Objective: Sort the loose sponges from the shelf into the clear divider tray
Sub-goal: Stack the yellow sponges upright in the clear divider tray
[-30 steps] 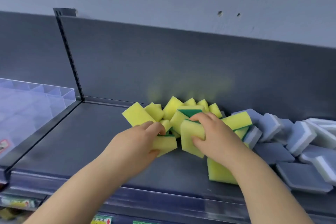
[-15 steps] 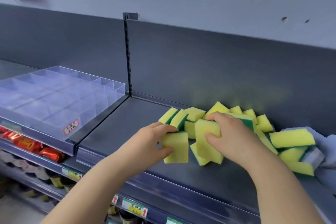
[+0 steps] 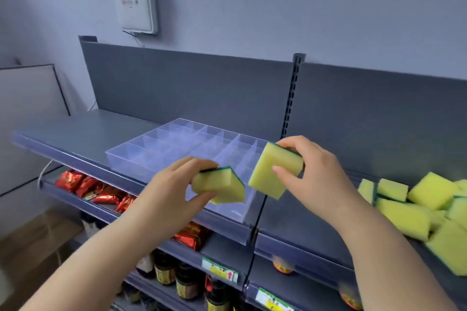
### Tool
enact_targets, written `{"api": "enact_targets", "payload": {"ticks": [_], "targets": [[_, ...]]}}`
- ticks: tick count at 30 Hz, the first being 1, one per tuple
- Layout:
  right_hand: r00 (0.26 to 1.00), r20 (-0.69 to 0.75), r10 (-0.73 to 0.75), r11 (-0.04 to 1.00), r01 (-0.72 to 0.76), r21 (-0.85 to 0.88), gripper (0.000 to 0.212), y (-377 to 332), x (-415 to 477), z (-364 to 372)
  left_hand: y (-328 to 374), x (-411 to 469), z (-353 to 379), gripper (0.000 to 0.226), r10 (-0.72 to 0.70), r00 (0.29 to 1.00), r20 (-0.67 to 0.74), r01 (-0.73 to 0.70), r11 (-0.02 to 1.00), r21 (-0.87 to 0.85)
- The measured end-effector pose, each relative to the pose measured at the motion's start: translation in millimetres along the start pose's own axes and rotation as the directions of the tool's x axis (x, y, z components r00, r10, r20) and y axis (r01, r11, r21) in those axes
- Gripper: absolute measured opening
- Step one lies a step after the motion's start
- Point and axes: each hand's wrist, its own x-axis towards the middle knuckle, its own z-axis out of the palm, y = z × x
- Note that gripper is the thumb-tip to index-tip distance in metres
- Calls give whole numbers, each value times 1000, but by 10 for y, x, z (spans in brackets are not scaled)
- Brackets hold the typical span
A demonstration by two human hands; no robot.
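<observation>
I had one sponge in each hand, both in the air over the near right corner of the clear divider tray [image 3: 131, 156], neither touching it. My left hand [image 3: 174, 184] pinched the left sponge [image 3: 222, 188] with fingers over the top and thumb below; its long axis ran roughly level, left to right, with the yellow foam toward the camera and the dark green scouring layer along its top and right edge. My right hand [image 3: 318, 177] held the right sponge [image 3: 274, 171] nearly on end, long axis leaning from upper right down to lower left. Its broad yellow face looked at me, and the green layer showed only as a thin line at the top. The thumb lay across that face; the fingers behind were hidden.

Both were soft rectangular blocks, matte and finely pored. The tray was glossy clear plastic split by thin walls into box-shaped cells, resting on the grey metal shelf [image 3: 75, 131]. Its near right part was covered by the sponges, and the cell walls were hard to trace.

The loose pile of sponges [image 3: 409, 214] lay well apart to the right, cut off by the frame edge.
</observation>
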Motion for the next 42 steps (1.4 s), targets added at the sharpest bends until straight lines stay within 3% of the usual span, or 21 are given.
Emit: {"api": "enact_targets", "payload": {"ticks": [5, 10, 19, 24, 31, 42], "targets": [[998, 47, -31, 999, 29, 36, 30, -471, 525, 579, -728, 22, -464, 45, -72, 996, -59, 74, 997, 22], [995, 69, -75, 995, 70, 69, 29, -688, 1232, 1053, -1287, 351, -696, 45, -54, 991, -126, 62, 996, 62], [989, 118, -90, 996, 88, 20, 32, -625, 2788, 1866, -2310, 1342, -1064, 44, -42, 979, -199, 84, 975, 205], [985, 168, -49, 994, 63, -84, 32, -514, 3351, 2256, -2716, 1708, -1134, 43, -23, 977, -211, 62, 982, 179], [982, 172, 72, 977, -35, -211, 32, -375, 3656, 2777, -3381, 2147, -1040, 42, 10, 991, -131, 4, 994, 107], [936, 27, 350, 874, -316, -370, 32, -442, 3805, 3164, -4242, 2906, -890, 41, 230, 969, 85, -226, 972, -61]]}}
